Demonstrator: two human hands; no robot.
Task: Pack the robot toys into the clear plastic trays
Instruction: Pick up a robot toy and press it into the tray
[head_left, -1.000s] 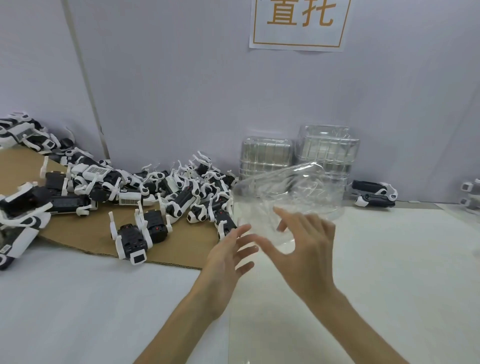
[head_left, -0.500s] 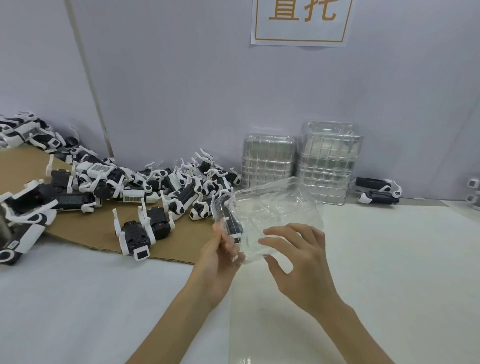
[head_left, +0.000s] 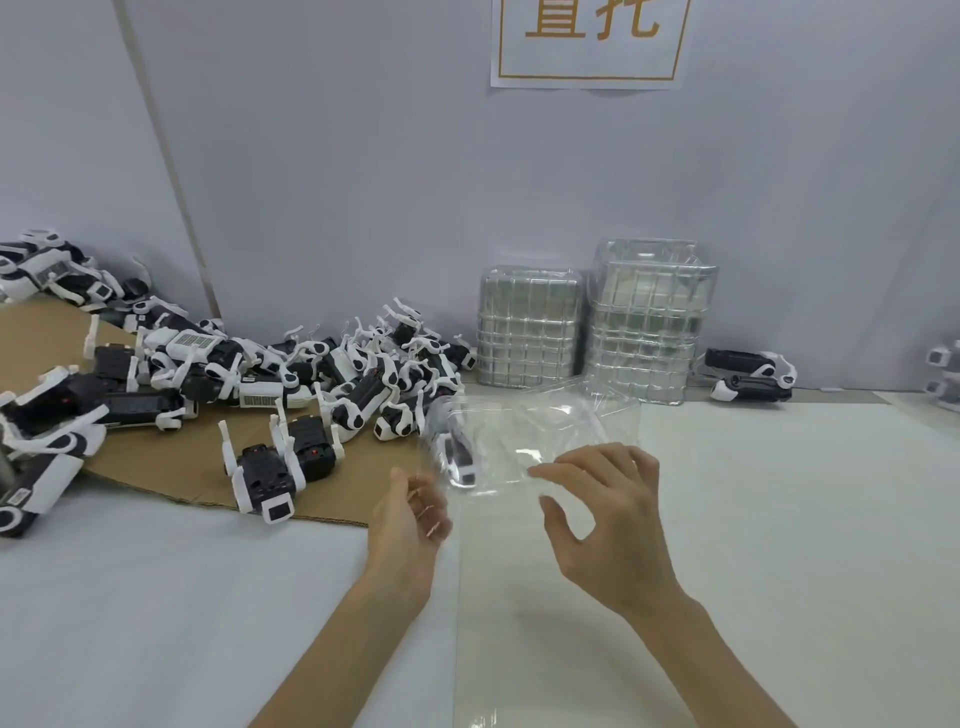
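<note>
Spanning the far side, a grey wall (head_left: 363, 182) carries a paper sign (head_left: 587, 41) at the top. White surface (head_left: 779, 519) fills the near field. A cardboard sheet (head_left: 171, 467) lies on its left part, bearing a jumbled pile of robot toys (head_left: 260, 374), black and white. Two stacks of clear trays stand against the wall, far centre-right: the taller stack (head_left: 649, 322) just right of the shorter stack (head_left: 527, 327). Two more toys (head_left: 748, 371) lie right of the taller stack.

One loose clear tray (head_left: 535, 426) sits low, near of the stacks and between the pile and both hands; whether it rests on the surface I cannot tell.

Right hand (head_left: 613, 525): fingers (head_left: 571, 465) curved and relaxed, tips at the tray's near rim, thumb apart from them, gripping nothing.

Left hand (head_left: 405, 530): fingers (head_left: 428, 512) loosely curled at the tray's near-left corner; hold on the rim cannot be told through the plastic blur.

A single robot toy (head_left: 275, 467) lies at the cardboard's near edge, left of the left hand.
</note>
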